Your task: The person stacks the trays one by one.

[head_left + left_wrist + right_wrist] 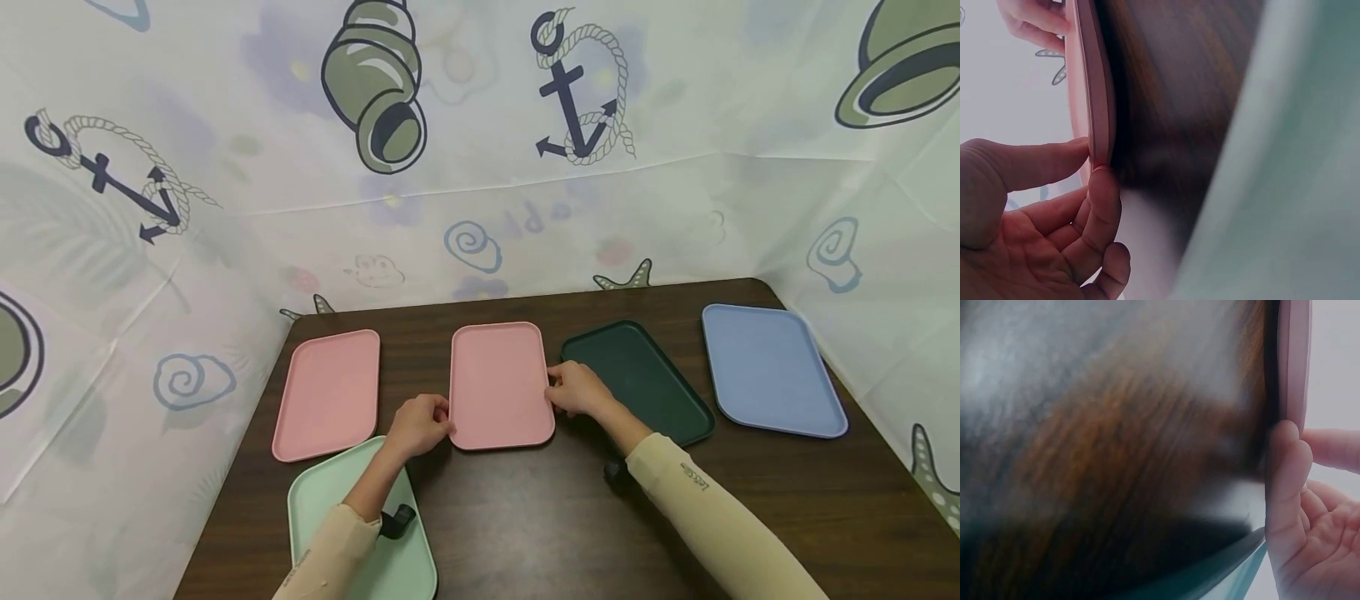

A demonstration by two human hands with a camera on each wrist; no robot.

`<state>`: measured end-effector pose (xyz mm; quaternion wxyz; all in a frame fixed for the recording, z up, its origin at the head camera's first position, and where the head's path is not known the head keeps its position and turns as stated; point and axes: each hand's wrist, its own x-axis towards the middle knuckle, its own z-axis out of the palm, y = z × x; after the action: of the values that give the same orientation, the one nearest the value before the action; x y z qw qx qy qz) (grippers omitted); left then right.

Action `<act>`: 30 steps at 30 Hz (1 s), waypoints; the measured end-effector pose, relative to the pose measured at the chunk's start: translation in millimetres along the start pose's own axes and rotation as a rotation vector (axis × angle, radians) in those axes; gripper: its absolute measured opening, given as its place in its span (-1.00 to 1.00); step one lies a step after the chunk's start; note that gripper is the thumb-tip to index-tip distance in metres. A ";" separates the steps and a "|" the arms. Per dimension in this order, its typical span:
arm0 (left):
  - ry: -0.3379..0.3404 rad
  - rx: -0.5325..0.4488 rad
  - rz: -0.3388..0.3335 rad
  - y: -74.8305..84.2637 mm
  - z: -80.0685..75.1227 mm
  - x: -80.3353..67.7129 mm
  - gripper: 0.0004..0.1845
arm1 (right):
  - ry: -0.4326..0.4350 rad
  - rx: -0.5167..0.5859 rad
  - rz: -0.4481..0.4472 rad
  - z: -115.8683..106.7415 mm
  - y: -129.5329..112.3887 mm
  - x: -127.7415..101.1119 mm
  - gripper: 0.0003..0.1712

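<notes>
Before you, at the middle of the dark-brown wood-grain desk (525, 517), the pink rectangular tray (498, 387) is between your left hand (417, 427), at its left edge, and your right hand (581, 390), at its right edge; to its left lies another pink rectangular tray (327, 396), with the mint-green rectangular tray (318, 492) just before that one, under your left forearm (372, 489); to its right lies the dark-green rectangular tray (637, 379), set askew, then the light-blue rectangular tray (772, 371) at far right; the white printed sheet (480, 125) is behind the desk.
</notes>
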<state>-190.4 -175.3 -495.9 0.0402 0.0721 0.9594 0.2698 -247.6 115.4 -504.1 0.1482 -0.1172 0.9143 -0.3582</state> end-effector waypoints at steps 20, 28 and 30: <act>-0.041 0.001 0.003 2.0 -1.3 0.0 -0.81 | 0.007 -0.040 0.029 1.2 -2.6 -4.0 -0.37; -0.109 -0.055 0.013 -2.0 -4.4 -7.0 -0.84 | -0.004 -0.028 0.057 5.4 -3.6 -10.1 -0.32; -0.102 -0.051 0.016 -2.3 -6.2 -11.7 -0.75 | -0.006 -0.030 0.058 6.4 -4.6 -12.3 -0.29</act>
<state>-179.9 -182.2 -491.3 0.0885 0.0922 0.9484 0.2903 -233.4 112.1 -503.1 0.1596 -0.0937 0.9222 -0.3396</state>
